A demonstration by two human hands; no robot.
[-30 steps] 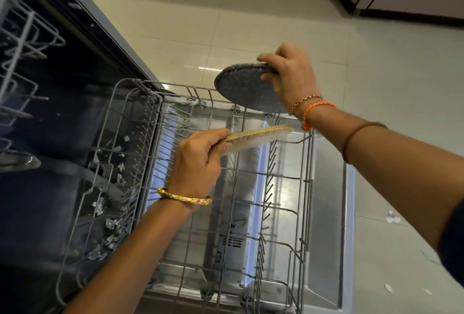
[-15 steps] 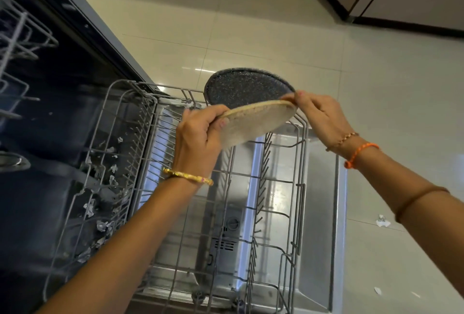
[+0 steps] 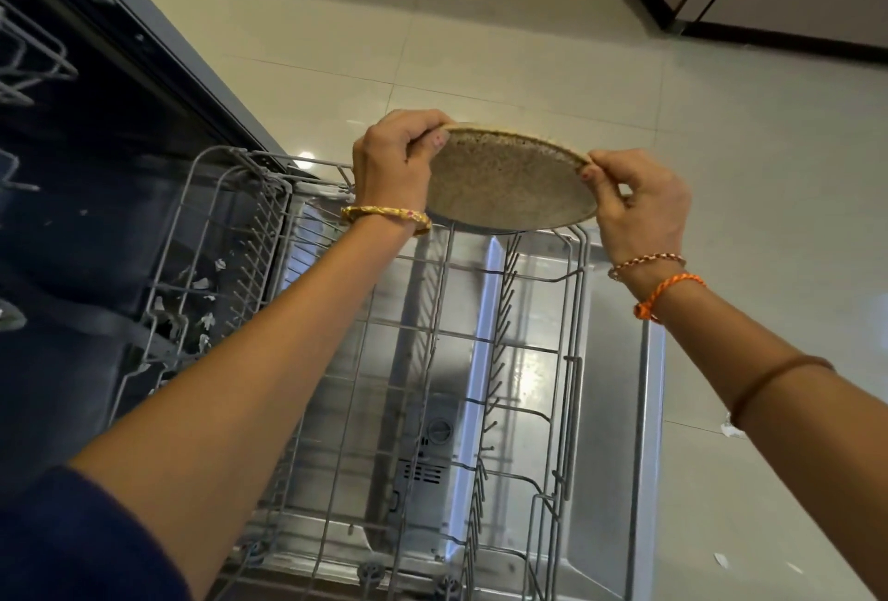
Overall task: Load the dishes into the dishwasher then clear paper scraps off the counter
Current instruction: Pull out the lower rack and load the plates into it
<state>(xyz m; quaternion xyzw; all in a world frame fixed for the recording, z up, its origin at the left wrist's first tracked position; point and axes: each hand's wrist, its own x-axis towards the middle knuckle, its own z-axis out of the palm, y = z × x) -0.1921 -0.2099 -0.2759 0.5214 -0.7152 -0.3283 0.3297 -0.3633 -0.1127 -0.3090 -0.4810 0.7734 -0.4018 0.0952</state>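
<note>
Both my hands hold one round beige speckled plate (image 3: 504, 182) above the far end of the pulled-out lower rack (image 3: 572, 312) of the dishwasher. My left hand (image 3: 391, 163) pinches its left rim and my right hand (image 3: 639, 206) pinches its right rim. The plate is tilted with its face towards me, its lower edge just over the rack's far wire. The dark speckled plate is hidden behind the beige one; only a thin dark sliver shows under its lower rim.
The open dishwasher door (image 3: 610, 408) lies under the rack. Rows of upright tines run along the rack. White paper scraps (image 3: 206, 319) lie in the dark tub at left, and more scraps (image 3: 733, 427) on the tiled floor at right. The upper rack (image 3: 29, 62) juts out top left.
My right hand let go of the dark plate at the rack's far end and took the beige plate's right rim. The beige plate rose and moved in front of the dark one.
</note>
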